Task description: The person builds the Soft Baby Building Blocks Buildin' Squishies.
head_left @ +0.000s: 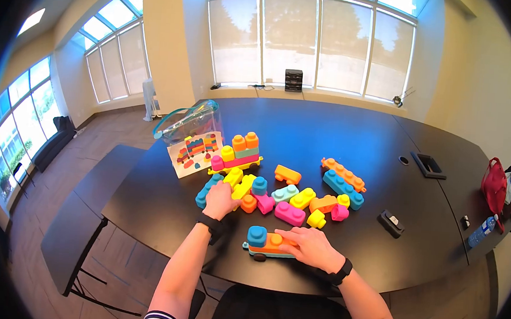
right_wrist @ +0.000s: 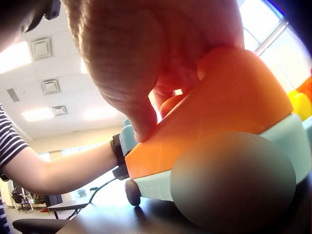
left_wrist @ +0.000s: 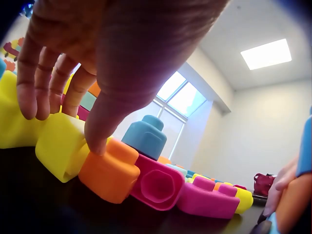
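Overhanging yellow blocks (left_wrist: 59, 148), the left hand (head_left: 222, 201) is spread; the right hand (head_left: 317, 249) grips the toy vehicle (head_left: 270, 244) beneath.

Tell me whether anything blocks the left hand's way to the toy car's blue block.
Nothing visible does: in the head view, only tabletop lies between the left hand and the blue block. The nearest orange block lies beyond that path, and the right hand holds the toy car at its opposite end.
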Available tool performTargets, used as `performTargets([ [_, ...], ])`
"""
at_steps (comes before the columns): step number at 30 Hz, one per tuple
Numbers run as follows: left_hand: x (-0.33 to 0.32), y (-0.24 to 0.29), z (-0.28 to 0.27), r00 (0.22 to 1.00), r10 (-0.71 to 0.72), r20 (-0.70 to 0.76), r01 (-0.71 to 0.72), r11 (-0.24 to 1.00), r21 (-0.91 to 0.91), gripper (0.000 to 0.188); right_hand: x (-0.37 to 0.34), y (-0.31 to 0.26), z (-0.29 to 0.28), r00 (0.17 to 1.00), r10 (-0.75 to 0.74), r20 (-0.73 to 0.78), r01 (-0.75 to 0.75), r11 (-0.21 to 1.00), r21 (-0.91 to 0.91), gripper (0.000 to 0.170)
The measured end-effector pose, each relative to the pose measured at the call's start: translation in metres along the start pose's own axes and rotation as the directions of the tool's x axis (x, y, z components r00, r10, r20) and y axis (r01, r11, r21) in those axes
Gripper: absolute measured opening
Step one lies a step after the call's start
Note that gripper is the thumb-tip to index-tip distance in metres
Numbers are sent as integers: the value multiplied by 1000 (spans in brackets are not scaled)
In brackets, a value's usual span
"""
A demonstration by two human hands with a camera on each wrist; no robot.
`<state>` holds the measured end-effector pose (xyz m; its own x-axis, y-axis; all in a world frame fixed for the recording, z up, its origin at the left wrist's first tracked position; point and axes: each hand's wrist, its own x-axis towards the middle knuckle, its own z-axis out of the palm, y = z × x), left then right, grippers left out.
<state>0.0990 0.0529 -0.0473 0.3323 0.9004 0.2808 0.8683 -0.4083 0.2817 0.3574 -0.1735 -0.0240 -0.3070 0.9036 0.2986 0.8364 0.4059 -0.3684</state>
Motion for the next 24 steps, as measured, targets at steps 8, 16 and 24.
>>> performTargets([
  [8, -18, 3, -33, 986, -42, -160, 8, 978, -206, 48, 8, -1, -27, 987, -54, -153, 90, 966, 242, 64],
  [16, -85, 98, -140, 845, 499, -189, -512, 657, -554, 42, 28, -30, -96, 910, -183, -373, 193, 981, -9, 83],
  [24, -105, 94, -100, 886, 462, -31, -370, 666, -648, 94, 12, -14, -83, 988, -74, -134, 80, 996, 43, 60],
])
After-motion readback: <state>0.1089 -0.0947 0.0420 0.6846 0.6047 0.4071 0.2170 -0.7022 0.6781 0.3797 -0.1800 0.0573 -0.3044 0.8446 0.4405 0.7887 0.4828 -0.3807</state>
